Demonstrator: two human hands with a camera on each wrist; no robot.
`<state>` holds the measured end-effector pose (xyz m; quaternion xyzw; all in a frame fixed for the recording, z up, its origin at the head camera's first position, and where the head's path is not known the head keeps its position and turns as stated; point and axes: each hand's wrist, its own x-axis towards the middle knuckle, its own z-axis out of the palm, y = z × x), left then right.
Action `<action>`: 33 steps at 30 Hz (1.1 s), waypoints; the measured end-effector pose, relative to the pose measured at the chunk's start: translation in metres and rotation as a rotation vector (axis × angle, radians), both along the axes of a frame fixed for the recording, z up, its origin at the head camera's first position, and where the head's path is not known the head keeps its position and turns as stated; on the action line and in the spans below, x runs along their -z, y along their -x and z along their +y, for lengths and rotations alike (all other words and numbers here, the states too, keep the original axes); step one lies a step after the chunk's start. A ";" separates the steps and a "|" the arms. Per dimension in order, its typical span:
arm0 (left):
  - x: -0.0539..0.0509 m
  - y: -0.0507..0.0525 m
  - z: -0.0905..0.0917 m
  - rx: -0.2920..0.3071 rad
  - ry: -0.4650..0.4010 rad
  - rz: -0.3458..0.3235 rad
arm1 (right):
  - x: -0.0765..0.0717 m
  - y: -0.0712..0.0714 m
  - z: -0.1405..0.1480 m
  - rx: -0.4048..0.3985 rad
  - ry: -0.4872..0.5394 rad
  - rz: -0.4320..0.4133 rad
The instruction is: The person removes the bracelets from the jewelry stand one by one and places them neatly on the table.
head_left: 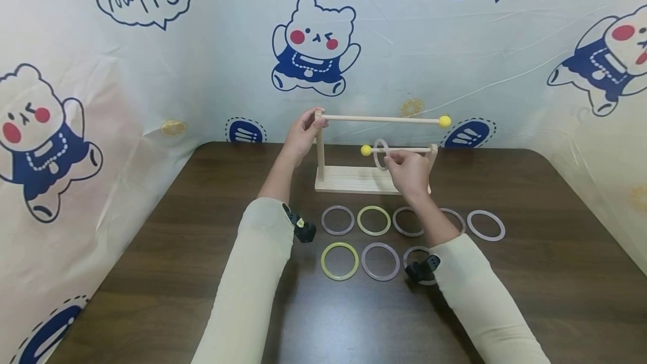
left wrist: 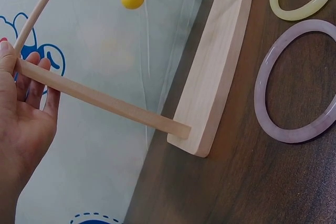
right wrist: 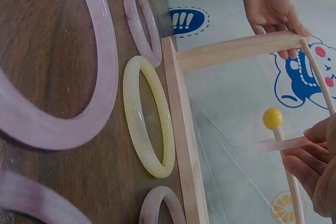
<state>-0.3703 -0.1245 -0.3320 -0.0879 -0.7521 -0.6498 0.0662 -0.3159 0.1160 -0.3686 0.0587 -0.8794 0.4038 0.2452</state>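
A wooden bangle stand (head_left: 361, 180) stands toward the back of the table, with a higher rod (head_left: 381, 119) and a lower rod (head_left: 409, 150), each ending in a yellow ball. My left hand (head_left: 301, 136) holds the top of the left post (left wrist: 105, 95), thumb in front and fingers behind. With thumb and fingers, my right hand (head_left: 408, 172) pinches a pale pinkish bangle (right wrist: 283, 144). That bangle encircles the lower rod just inboard of its yellow ball (right wrist: 272, 118). The hand itself hides the right part of the lower rod in the head view.
In front of the stand several bangles lie flat in two rows, among them a yellow bangle (head_left: 340, 278), a purple bangle (head_left: 380, 278) and a lilac bangle (head_left: 486, 239) at the far right. My right forearm covers parts of some. A printed cloth (head_left: 227, 72) hangs behind the table.
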 end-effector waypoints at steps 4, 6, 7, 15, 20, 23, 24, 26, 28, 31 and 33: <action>0.000 0.000 0.000 -0.001 0.000 -0.002 | 0.002 0.000 -0.001 0.007 0.004 -0.016; 0.000 0.001 0.000 -0.001 0.004 -0.005 | 0.003 0.000 -0.002 0.009 0.011 -0.018; 0.000 0.000 -0.001 0.000 0.006 -0.010 | 0.003 0.001 -0.002 0.010 0.014 -0.016; -0.013 -0.011 0.000 0.018 -0.001 -0.056 | 0.006 0.001 -0.004 0.016 0.015 0.017; -0.006 -0.004 -0.001 0.012 0.002 -0.043 | 0.007 0.002 -0.005 0.026 0.025 0.018; -0.002 -0.001 -0.001 0.007 0.006 -0.022 | 0.008 0.003 -0.005 0.034 0.030 0.014; -0.002 -0.001 -0.001 0.006 0.007 -0.016 | 0.008 0.003 -0.005 0.034 0.034 0.013; -0.001 -0.001 -0.001 0.006 0.009 -0.004 | 0.008 0.004 -0.005 0.036 0.037 0.014; -0.001 -0.001 -0.001 0.009 0.004 0.006 | 0.008 0.005 -0.006 0.031 0.044 0.015; -0.001 -0.001 0.000 0.012 0.000 0.009 | 0.008 0.006 -0.007 0.020 0.057 0.012; -0.001 -0.002 0.000 0.008 0.004 0.006 | 0.008 0.006 -0.009 0.008 0.068 0.006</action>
